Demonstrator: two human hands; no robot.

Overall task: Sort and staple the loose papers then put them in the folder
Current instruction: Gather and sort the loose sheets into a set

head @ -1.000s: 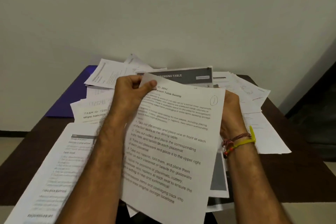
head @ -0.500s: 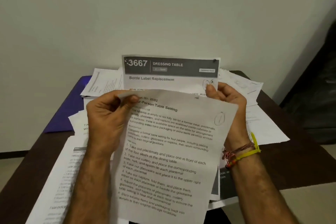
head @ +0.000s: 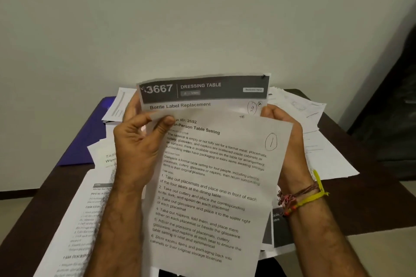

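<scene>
I hold two printed sheets upright above the table. The front sheet [head: 209, 186], headed "Four-Person Table Setting" and marked with a circled 1, has its top left corner pinched by my left hand [head: 137, 144]. Behind it stands a sheet with a dark "3667 Dressing Table" header [head: 202, 90], marked with a circled 2. My right hand [head: 288, 139] grips the right edges of the sheets from behind. A purple folder [head: 90, 139] lies flat at the table's far left, partly under loose papers. No stapler is in view.
Loose printed papers [head: 322, 141] lie scattered over the dark brown table [head: 360, 204], with a long spread at the left [head: 74, 227] and more at the right. A pale wall rises right behind the table. A dark object stands at the far right edge.
Both hands have lifted the sheets higher and closer to me. The "3667" sheet has come up off the pile behind the front sheet, and its header now shows fully.
</scene>
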